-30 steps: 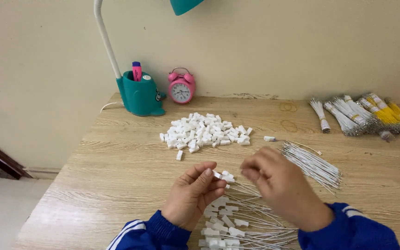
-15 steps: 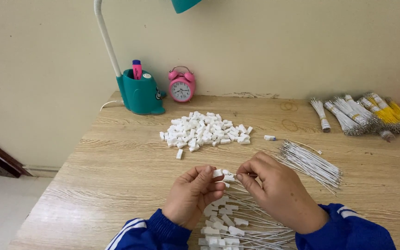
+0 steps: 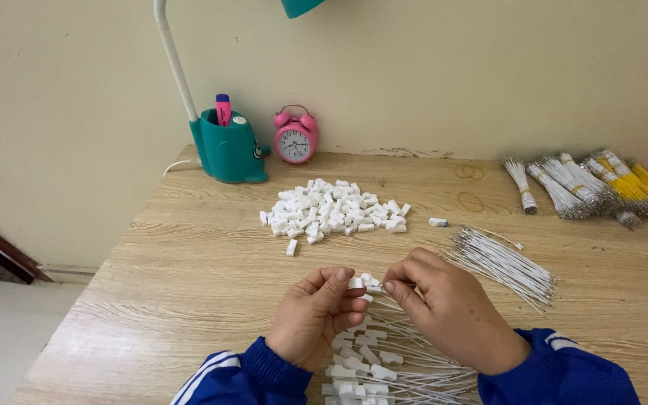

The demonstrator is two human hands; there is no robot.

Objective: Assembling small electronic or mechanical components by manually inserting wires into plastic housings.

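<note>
Connector (image 3: 359,283) pinched in left hand (image 3: 315,319) grip; right hand (image 3: 444,315) grip pinches wire (image 3: 403,309) beside it.

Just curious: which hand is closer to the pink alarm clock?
Left. The left hand sits almost straight below the pink alarm clock; the right hand is farther off to its right.

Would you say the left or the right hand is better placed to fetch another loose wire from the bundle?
Probably the right hand: the wire bundle lies just beside it, while the left hand pinches a white connector.
</note>
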